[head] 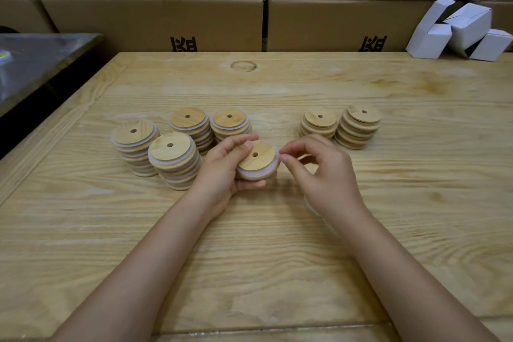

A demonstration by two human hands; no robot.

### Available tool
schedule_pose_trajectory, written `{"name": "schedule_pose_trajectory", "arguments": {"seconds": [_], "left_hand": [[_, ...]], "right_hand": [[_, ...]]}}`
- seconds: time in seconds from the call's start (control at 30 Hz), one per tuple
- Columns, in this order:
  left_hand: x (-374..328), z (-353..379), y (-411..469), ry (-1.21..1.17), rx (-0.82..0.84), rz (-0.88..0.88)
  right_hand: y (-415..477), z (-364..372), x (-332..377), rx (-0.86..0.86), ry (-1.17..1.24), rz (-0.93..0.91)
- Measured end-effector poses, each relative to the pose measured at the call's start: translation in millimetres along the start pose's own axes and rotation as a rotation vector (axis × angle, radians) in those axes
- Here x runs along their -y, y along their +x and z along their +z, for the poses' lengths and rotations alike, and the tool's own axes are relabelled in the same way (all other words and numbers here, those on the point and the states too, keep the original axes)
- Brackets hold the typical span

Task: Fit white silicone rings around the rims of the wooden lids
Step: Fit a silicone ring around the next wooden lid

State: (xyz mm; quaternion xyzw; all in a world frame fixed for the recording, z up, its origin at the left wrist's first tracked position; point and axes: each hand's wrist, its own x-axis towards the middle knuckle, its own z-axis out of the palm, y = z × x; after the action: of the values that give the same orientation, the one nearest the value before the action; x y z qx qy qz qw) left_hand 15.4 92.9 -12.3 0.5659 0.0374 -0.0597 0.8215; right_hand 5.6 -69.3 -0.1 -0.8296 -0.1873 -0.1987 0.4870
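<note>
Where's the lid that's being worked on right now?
In the head view, the lid is held in the left hand over the middle of the table, just in front of a ringed stack, with the right hand at its right edge.

Black printed characters on cardboard boxes, cropped, unreadable.

Ringed lid stacks block left-centre, bare stacks right, held lid btwn, near table free.

Four stacks of ringed lids stand left of the held lid, two stacks of bare lids behind-right of it. Cartons lie farther behind it.
</note>
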Motion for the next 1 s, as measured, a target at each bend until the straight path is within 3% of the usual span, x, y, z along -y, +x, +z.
{"name": "schedule_pose_trajectory", "arguments": {"seconds": [0.1,0.2,0.43,0.63,1.0], "left_hand": [[-2.6,1.3,-0.3,-0.041,-0.025,-0.049],[-2.6,1.9,-1.1,-0.023,-0.038,-0.080],[-3.9,3.0,-0.5,0.021,-0.035,-0.169],[-3.9,2.7,0.3,0.067,-0.039,-0.224],[-4.5,1.7,1.1,0.077,-0.037,-0.167]], "right_hand": [[-3.0,-1.0,-4.9,0.046,-0.303,-0.470],[-4.6,1.1,-6.6,0.039,-0.444,-0.618],[-3.6,-3.0,-4.9,0.110,-0.519,-0.694],[-3.5,1.6,0.8,0.043,-0.587,-0.793],[-4.9,0.6,1.6,0.041,-0.443,-0.636]]}}
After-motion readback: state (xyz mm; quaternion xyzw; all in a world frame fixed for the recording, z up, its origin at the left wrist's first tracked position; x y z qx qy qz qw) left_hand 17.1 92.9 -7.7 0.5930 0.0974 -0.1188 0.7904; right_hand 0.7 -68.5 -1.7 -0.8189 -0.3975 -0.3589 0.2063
